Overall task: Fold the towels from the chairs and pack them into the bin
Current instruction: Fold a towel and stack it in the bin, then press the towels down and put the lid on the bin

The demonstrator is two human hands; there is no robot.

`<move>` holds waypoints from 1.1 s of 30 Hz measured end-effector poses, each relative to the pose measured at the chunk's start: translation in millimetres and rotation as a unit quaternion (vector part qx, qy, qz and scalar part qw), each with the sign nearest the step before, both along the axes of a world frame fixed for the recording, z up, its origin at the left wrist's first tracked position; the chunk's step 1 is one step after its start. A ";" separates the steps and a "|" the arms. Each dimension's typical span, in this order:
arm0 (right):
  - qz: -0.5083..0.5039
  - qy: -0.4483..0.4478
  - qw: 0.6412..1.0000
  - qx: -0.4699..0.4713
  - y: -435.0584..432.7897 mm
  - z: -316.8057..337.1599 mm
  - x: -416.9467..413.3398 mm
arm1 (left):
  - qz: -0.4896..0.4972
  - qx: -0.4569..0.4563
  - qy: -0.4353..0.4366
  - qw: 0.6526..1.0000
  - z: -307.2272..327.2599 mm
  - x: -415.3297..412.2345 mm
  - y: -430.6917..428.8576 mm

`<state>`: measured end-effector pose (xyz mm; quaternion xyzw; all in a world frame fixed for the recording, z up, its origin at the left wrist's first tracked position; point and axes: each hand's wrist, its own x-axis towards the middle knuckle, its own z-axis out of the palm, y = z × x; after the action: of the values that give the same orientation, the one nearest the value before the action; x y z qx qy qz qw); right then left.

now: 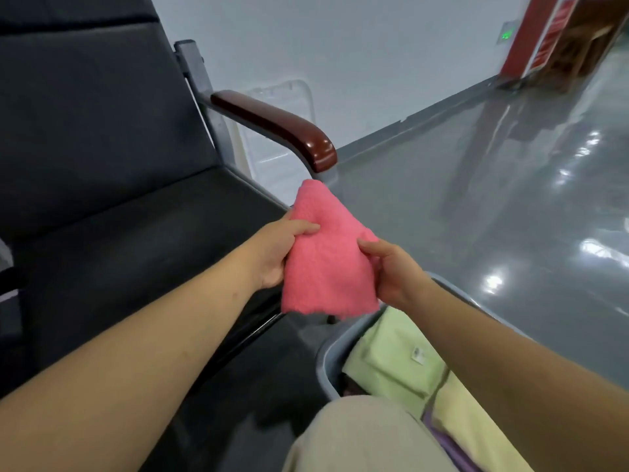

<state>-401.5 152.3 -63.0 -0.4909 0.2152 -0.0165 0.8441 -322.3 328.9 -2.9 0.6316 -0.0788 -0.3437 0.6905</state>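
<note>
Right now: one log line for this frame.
left hand: grips pink towel | right hand: grips pink towel | bin: holds green towel

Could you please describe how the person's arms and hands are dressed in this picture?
Both forearms are bare up to the frame's edge: no sleeves show. The left hand and right hand wear no gloves, and no watch, bracelet or ring is visible. Beige fabric trousers cover one knee.

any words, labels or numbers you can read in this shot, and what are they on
Nothing is legible.
The white tag on the green towel in the bin: dark print, too small to read.
The red panel by the far doorway: pale lettering, blurred.
The green lit sign on the wall: a glow only, unreadable.
The pink towel: no print showing.
</note>
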 end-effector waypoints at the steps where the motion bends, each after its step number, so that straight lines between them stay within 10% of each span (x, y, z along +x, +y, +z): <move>1: -0.025 0.006 1.000 -0.012 -9.6 -7.1 -7.2 | -0.013 0.005 -0.002 1.000 -9.4 -1.3 -11.7; 11: -0.303 0.185 0.925 -0.135 -55.7 -109.8 -109.1 | -0.186 0.189 -0.140 0.954 -122.7 -25.8 -107.1; 17: -0.212 0.301 0.877 -0.308 -48.1 -155.2 -136.8 | -0.246 0.367 -0.356 0.824 -184.6 -39.0 -129.1; 21: -0.143 0.355 0.778 -0.499 -64.7 -145.3 -132.5 | -0.195 0.396 -0.516 0.734 -196.0 -52.9 -122.7; 26: -0.159 0.323 0.675 -0.644 -106.3 -131.7 -115.0 | -0.259 0.492 -0.331 0.762 -203.5 -39.0 -95.0; 33: -0.082 0.368 0.675 -0.634 -150.2 -144.6 -88.2 | -0.198 0.441 -0.378 0.789 -208.1 -39.0 -98.8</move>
<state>-489.7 2.2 -207.6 -0.8551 0.4855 -0.0360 0.1782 -361.3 230.1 -211.0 0.9174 -0.2972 -0.2039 0.1688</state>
